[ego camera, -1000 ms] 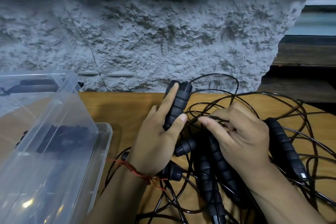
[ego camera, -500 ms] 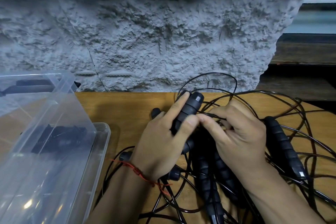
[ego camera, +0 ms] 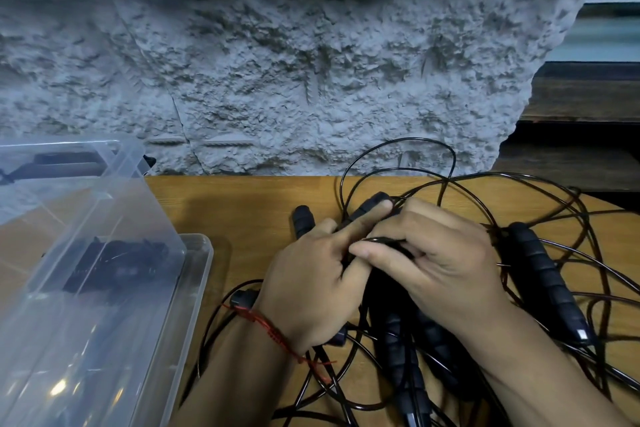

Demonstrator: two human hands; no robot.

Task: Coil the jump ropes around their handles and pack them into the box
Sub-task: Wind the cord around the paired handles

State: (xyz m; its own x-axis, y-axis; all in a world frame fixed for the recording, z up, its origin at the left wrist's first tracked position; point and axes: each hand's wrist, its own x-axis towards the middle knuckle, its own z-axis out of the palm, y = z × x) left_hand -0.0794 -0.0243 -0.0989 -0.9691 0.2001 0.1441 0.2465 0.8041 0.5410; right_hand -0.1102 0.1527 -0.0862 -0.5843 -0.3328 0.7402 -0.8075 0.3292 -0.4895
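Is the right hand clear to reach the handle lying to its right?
Likely yes once it lets go: the right hand pinches cord, but the handle lies just beside it, only loose cord around it.

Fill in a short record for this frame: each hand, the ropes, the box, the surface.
left hand: grips black handles, whose ends poke out past the fingers
right hand: pinches a black cord close to the left hand
spare handle: lies right of the hands amid tangled cords
table: wooden, against a rough wall
box: clear plastic, at left, dark items inside
wraps on the held handles: hidden by the hands
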